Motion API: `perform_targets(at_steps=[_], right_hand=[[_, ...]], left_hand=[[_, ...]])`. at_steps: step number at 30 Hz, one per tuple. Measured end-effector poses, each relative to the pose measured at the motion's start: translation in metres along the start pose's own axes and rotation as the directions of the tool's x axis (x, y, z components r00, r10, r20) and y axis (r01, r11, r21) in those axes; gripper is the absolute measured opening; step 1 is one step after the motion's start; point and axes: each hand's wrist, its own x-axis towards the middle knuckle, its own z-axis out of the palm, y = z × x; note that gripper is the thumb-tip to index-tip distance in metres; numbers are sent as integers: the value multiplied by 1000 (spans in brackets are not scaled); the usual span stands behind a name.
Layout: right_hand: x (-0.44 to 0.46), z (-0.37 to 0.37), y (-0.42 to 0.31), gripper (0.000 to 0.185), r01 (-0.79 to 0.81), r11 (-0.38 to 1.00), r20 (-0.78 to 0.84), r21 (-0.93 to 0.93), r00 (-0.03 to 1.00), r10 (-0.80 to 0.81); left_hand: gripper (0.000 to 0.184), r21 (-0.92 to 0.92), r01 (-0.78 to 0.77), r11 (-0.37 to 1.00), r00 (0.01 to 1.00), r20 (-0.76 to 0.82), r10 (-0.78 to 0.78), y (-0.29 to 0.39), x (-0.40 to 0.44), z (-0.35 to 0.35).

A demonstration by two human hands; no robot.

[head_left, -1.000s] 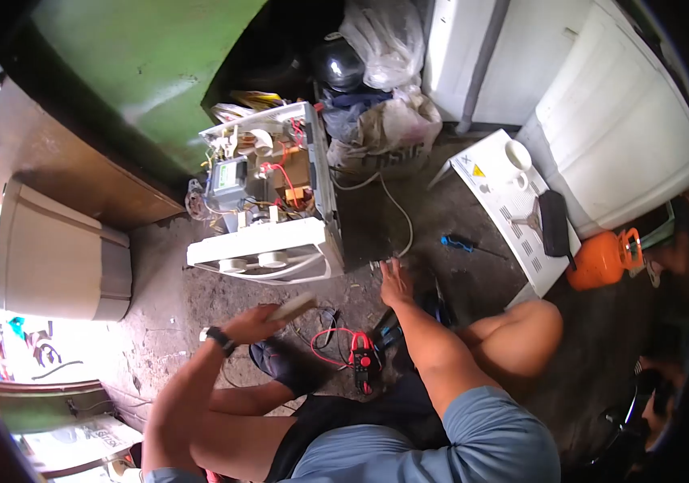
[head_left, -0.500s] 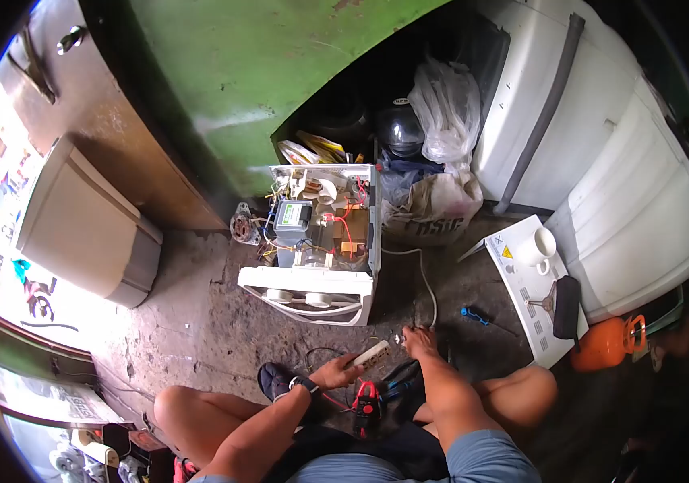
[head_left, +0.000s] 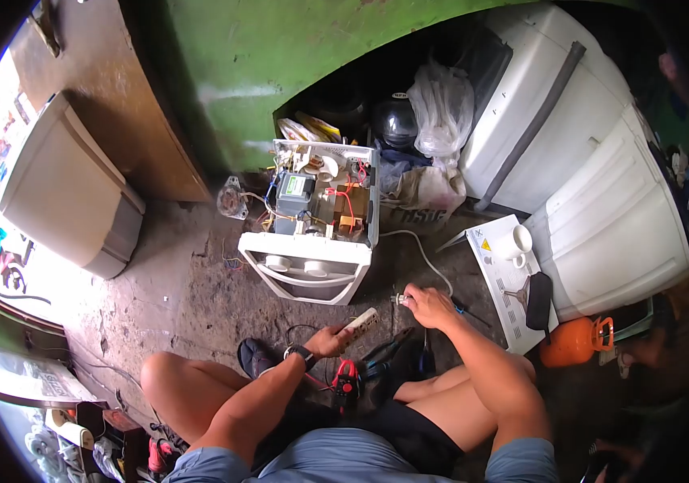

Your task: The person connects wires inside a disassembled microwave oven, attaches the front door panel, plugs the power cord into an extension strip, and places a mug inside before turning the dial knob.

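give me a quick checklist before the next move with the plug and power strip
1. Left hand holds the off-white rectangular power strip: ok
2. Right hand holds the small white plug: ok
3. Plug and strip apart: ok
4. White box-shaped metal appliance covered: not ok, wiring exposed
5. Strip free of power: cannot tell
6. Red-and-black plastic clamp meter switched on: cannot tell
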Motion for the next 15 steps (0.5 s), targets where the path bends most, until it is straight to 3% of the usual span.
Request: perform_targets(at_steps=[4,6,8,12,15], right_hand=[[-6,5,-29,23,4,997,53,78,999,-8],[-6,14,-39,25,-14,995,111,99,994,3],[-6,21,-44,27,-10,993,158,115,987,-8],[-6,36,-49,28,-9,994,203,107,979,-13],[-4,42,-56,29,-42,996,227,84,974,22]], left_hand=[[54,-76,-37,996,999,-32,35,-4,-2,0],[48,-131,77,988,997,22,-75,1,-3,-3],[50,-288,102,952,994,65,-87,-14,8,0],[53,-298,133,945,989,98,-108,-11,8,0],[54,-345,74,936,996,79,-50,-17,13,2]])
